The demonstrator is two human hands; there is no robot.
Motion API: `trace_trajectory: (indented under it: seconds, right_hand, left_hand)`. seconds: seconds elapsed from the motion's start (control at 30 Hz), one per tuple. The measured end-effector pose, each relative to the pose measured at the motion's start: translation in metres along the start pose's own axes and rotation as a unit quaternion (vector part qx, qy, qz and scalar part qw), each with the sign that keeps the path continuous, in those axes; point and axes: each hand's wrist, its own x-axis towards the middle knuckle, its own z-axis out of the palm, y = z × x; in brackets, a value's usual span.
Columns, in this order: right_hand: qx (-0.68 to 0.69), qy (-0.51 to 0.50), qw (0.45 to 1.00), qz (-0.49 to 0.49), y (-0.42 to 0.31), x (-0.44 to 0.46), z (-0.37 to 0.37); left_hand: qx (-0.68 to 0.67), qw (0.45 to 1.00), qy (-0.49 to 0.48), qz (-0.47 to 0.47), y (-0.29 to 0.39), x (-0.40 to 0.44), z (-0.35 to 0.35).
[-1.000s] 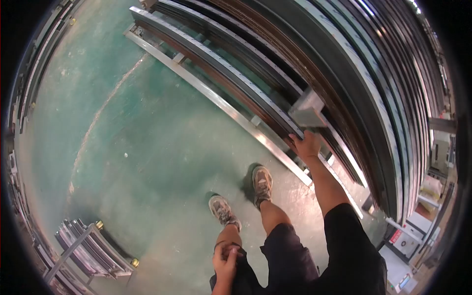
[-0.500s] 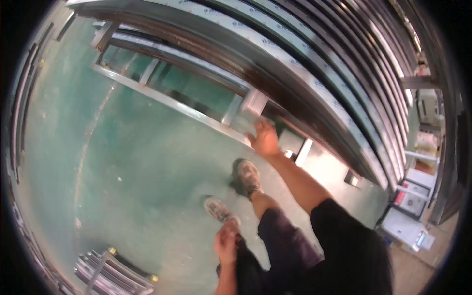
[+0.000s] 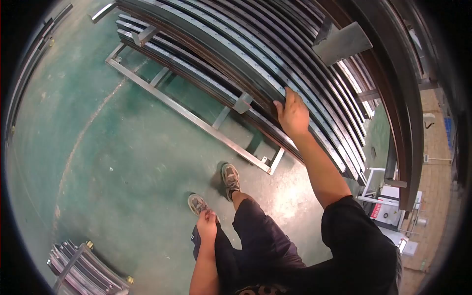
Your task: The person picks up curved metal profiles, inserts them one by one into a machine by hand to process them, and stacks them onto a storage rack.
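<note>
Long dark and silvery profiles (image 3: 246,56) lie side by side on a rack. My right hand (image 3: 294,114) rests on the near profiles of this layer, its fingers spread over their edge. A square metal bracket end (image 3: 243,103) juts out to the left of that hand. Down near my knee is my left hand (image 3: 206,221), its fingers curled together beside my dark trousers; whether anything is between them is too small to tell.
The rack's metal base frame (image 3: 189,109) runs along the green floor (image 3: 128,162). Higher up at the right, another bracket (image 3: 344,44) sticks out beside brown profiles (image 3: 400,113). A small rack of profiles (image 3: 81,270) stands at the lower left. White equipment (image 3: 391,204) is at the right.
My right hand has moved off the low part of the rack, reached forward and come to rest on a higher layer of profiles. My left hand stays low by the knee. The view has shifted.
</note>
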Motion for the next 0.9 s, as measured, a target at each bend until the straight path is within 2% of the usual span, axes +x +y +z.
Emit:
trace_trajectory:
  seconds: [0.03,0.13,0.17,0.2,0.23,0.37,0.4,0.47,0.5,0.57,0.6,0.73,0.83,0.9]
  right_hand:
    - [-0.012,0.014,1.0,0.01,0.001,0.001,0.004]
    - [-0.054,-0.02,0.998,0.028,-0.001,0.004,0.005]
    - [-0.058,0.019,0.998,-0.002,0.004,0.005,0.01]
    - [-0.054,0.006,0.999,-0.008,0.01,0.006,0.011]
    - [-0.041,0.021,0.999,-0.013,0.009,0.008,0.009]
    - [-0.081,-0.049,0.994,0.055,-0.012,0.015,0.002]
    - [-0.127,-0.096,0.987,0.034,-0.019,0.018,-0.005]
    - [-0.193,-0.008,0.974,-0.117,-0.043,0.027,-0.03]
    - [-0.102,-0.079,0.988,-0.085,-0.055,0.031,-0.034]
    - [-0.143,-0.104,0.975,-0.133,-0.041,0.034,-0.006]
    - [-0.246,-0.153,0.947,-0.137,-0.027,0.039,0.01]
    - [-0.24,-0.152,0.947,-0.15,-0.025,0.053,0.011]
    - [-0.255,-0.115,0.955,-0.102,-0.039,0.05,0.021]
    - [-0.239,-0.122,0.957,-0.106,-0.037,0.049,0.019]
  left_hand:
    - [-0.004,1.0,0.0,0.002,0.002,0.001,-0.008]
    - [-0.096,0.988,0.011,-0.12,0.016,-0.005,-0.025]
    - [-0.114,0.985,0.014,-0.127,0.024,-0.007,-0.028]
    - [-0.132,0.982,0.013,-0.134,0.027,-0.01,-0.029]
    - [-0.133,0.983,0.007,-0.126,0.027,-0.012,-0.029]
    - [-0.13,0.984,-0.006,-0.119,0.033,-0.028,-0.036]
    - [-0.14,0.983,-0.007,-0.12,0.033,-0.031,-0.035]
    - [-0.146,0.983,-0.01,-0.114,0.027,-0.032,-0.033]
    - [-0.152,0.982,-0.012,-0.112,0.022,-0.037,-0.033]
    - [-0.145,0.982,-0.014,-0.119,0.024,-0.046,-0.031]
    - [-0.141,0.982,-0.017,-0.125,0.024,-0.046,-0.03]
    - [-0.151,0.979,-0.001,-0.136,0.0,-0.067,-0.036]
    - [-0.176,0.97,0.038,-0.161,-0.01,-0.092,-0.037]
    - [-0.179,0.969,0.056,-0.161,-0.007,-0.114,-0.04]
